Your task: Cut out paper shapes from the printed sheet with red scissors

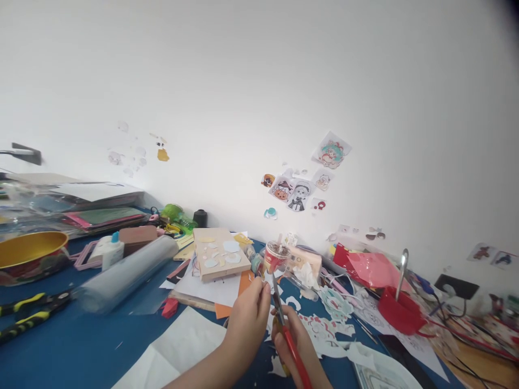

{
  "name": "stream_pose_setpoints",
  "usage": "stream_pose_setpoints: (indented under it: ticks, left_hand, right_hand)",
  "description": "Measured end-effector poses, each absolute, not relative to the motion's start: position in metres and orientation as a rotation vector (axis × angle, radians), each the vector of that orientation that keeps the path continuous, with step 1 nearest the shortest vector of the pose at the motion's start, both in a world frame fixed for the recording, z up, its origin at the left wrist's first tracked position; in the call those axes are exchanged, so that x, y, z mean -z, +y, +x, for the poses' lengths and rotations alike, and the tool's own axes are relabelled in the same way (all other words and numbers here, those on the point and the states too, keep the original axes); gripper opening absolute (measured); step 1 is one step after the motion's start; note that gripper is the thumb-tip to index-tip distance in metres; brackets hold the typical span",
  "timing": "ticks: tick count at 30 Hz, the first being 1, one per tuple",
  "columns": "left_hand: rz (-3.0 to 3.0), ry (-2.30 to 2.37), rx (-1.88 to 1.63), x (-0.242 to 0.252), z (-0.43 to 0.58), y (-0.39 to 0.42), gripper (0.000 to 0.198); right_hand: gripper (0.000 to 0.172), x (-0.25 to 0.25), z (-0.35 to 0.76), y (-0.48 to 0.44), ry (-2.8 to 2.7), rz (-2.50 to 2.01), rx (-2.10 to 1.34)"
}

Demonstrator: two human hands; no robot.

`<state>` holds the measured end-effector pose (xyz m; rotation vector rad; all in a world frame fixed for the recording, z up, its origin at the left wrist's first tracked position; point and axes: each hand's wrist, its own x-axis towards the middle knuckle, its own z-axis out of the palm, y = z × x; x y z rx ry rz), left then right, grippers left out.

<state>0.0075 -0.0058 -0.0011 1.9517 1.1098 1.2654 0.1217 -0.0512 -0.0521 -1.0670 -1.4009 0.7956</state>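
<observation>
Fingers pinched together, my left hand [250, 310] is raised at the lower centre. Something small and pale shows at its fingertips, too small to make out. Close to its right, my right hand [298, 340] is wrapped round red-handled scissors [292, 354]. Their dark blades point up, with the tips just right of my left fingertips. Behind both hands stands a red paper cup [275, 256]. Cut paper scraps [324, 332] with red and pale green drawings lie right of my right hand, on the blue tabletop [73, 351].
A pale board [221, 270] with paper cutouts lies behind my left hand. Further left are a clear plastic roll [125, 275], a glue bottle [112, 252] and black-and-yellow pliers [34, 313]. A red round container [401, 313] stands at the right. Paper drawings [300, 193] are on the wall.
</observation>
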Motion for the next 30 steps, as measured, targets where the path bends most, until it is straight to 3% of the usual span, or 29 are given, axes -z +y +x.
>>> stream_pose_setpoints:
  ticks: [16, 22, 30]
  left_hand:
    - [2.028, 1.007, -1.237, -0.0034, 0.0054, -0.0044, 0.028]
    - [2.077, 0.944, -1.192, -0.0063, 0.0017, 0.0013, 0.027]
    - [1.865, 0.727, -1.159, 0.0021, 0.0048, 0.0016, 0.019]
  right_hand:
    - [0.062, 0.0532, 0.1213, -0.0478, -1.384, -1.023, -0.791]
    - [0.049, 0.054, 0.1233, -0.0473, -1.315, -1.041, -0.791]
    - [0.054, 0.0552, 0.1278, -0.0473, -1.382, -1.068, -0.779]
